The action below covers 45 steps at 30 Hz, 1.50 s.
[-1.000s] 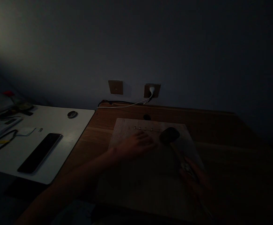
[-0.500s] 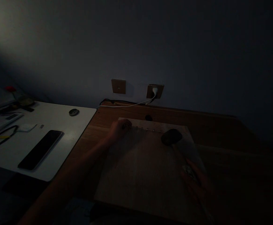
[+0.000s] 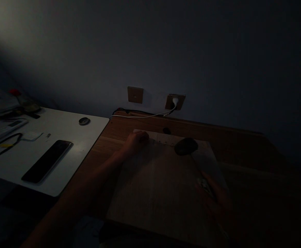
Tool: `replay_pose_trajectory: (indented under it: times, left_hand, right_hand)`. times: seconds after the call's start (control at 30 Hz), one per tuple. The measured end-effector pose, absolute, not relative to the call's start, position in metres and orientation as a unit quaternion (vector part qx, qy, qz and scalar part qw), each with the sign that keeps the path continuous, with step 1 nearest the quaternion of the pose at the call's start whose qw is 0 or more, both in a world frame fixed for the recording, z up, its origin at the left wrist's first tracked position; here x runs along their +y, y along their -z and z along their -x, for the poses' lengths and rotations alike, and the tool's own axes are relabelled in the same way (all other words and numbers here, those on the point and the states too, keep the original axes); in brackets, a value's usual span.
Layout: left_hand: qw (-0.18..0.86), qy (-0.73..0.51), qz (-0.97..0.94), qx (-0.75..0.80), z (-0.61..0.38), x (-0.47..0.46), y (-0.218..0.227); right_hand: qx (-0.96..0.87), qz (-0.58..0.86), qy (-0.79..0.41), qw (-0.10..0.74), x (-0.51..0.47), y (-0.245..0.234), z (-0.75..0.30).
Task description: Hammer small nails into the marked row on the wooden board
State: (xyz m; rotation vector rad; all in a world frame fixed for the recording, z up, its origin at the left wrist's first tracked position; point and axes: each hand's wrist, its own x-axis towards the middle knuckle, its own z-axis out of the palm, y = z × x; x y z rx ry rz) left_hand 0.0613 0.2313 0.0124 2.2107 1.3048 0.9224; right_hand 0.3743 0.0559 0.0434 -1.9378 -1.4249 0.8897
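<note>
The room is very dark. A pale wooden board (image 3: 155, 186) lies on a brown wooden desk (image 3: 114, 137). A row of small metal pins or nails (image 3: 164, 141) runs along its far edge. My left hand (image 3: 137, 141) rests at the board's far left corner, at the left end of that row, fingers curled together; whatever they pinch is too dark to name. My right hand (image 3: 213, 194) is closed around the handle of a mallet. Its dark head (image 3: 185, 146) hovers at the right end of the row.
A white table (image 3: 70, 162) adjoins on the left, bearing a black phone (image 3: 47, 160), a small round object (image 3: 84, 121), cables and clutter. On the wall are a switch (image 3: 135, 94) and a socket with a white plug (image 3: 175, 101); its cable runs along the desk's back edge.
My left hand moved from beside the mallet head to the board's far left corner and curled shut. The mallet head shifted slightly left.
</note>
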Motion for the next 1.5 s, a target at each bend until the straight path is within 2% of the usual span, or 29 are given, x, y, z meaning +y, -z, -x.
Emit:
replay_pose_trajectory:
  times: [0.13,0.23,0.4,0.53,0.7,0.87,1.07,1.17,1.4,1.5]
  left_hand:
    - [0.234,-0.329,-0.775,0.486,-0.062,0.231,-0.014]
    - [0.255,-0.337,-0.76,0.494,-0.063,0.229,-0.016]
    - [0.256,-0.337,-0.754,0.501,-0.062,0.231,-0.013]
    - [0.241,-0.336,-0.748,0.519,-0.062,0.234,-0.009]
    - [0.249,-0.344,-0.747,0.512,-0.062,0.234,-0.008]
    - [0.245,-0.348,-0.755,0.499,-0.062,0.234,-0.008]
    - [0.249,-0.334,-0.749,0.515,-0.063,0.233,-0.01]
    - [0.255,-0.332,-0.75,0.513,-0.062,0.231,-0.011]
    - [0.263,-0.322,-0.763,0.495,-0.061,0.23,-0.015]
    - [0.264,-0.316,-0.759,0.505,-0.062,0.23,-0.017]
  right_hand:
    - [-0.545,0.697,-0.385,0.262,0.079,-0.063,-0.34]
    - [-0.576,0.65,-0.41,0.279,0.096,-0.068,-0.313]
    - [-0.622,0.606,-0.408,0.28,0.115,-0.068,-0.287]
    - [-0.634,0.605,-0.406,0.26,0.12,-0.069,-0.28]
    - [-0.638,0.602,-0.386,0.286,0.118,-0.064,-0.279]
    - [-0.63,0.608,-0.417,0.244,0.116,-0.064,-0.28]
    - [-0.626,0.61,-0.416,0.251,0.116,-0.068,-0.281]
    - [-0.566,0.622,-0.464,0.28,0.103,-0.065,-0.284]
    - [-0.289,0.67,-0.519,0.445,0.037,-0.052,-0.3]
    - [-0.21,0.673,-0.533,0.468,0.017,-0.052,-0.302]
